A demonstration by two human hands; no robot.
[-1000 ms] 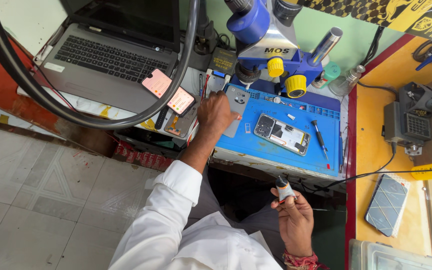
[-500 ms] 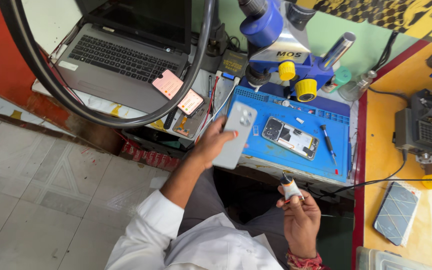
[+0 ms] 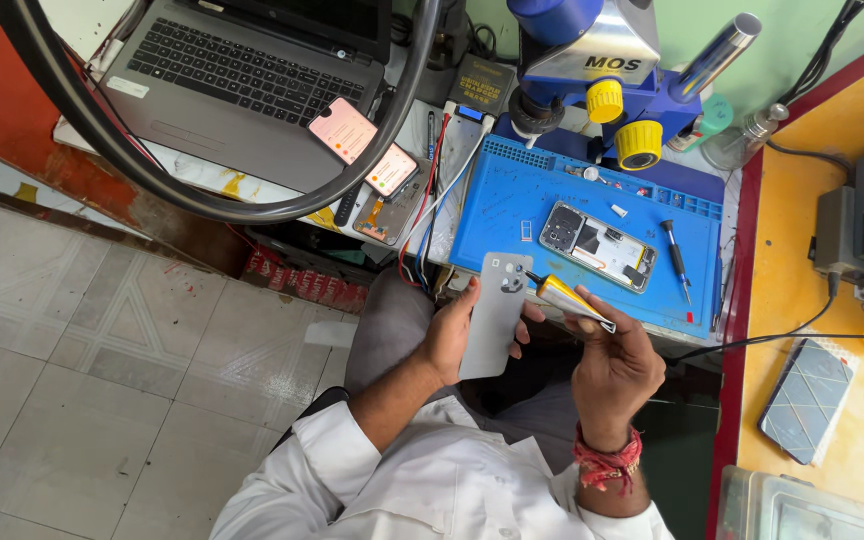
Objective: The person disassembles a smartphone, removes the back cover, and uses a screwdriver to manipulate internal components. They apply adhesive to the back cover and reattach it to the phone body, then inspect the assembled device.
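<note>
Head view shows my left hand (image 3: pixel 449 335) wrapped around a grey back cover (image 3: pixel 495 315), fingers closed along its long edges, holding it upright above my lap, just in front of the tabletop (image 3: pixel 787 270) edge. My right hand (image 3: pixel 612 365) is closed on a small glue tube (image 3: pixel 570 300), pinched between thumb and fingers, its dark nozzle touching or nearly touching the cover near the camera cut-out; I can't tell which.

I judge the cover light, thin and stiff, but easy to flex or crack, and smooth enough to slip, so gripping by the edges, as now, looks right and keeps fingers off the flat face. The tube seems soft and light; squeezed mid-body, it should give readily.

On the blue mat (image 3: pixel 512 205) lies an opened phone (image 3: pixel 597 246) with a screwdriver (image 3: pixel 676 255) just beside it, under the microscope (image 3: pixel 602 60).
</note>
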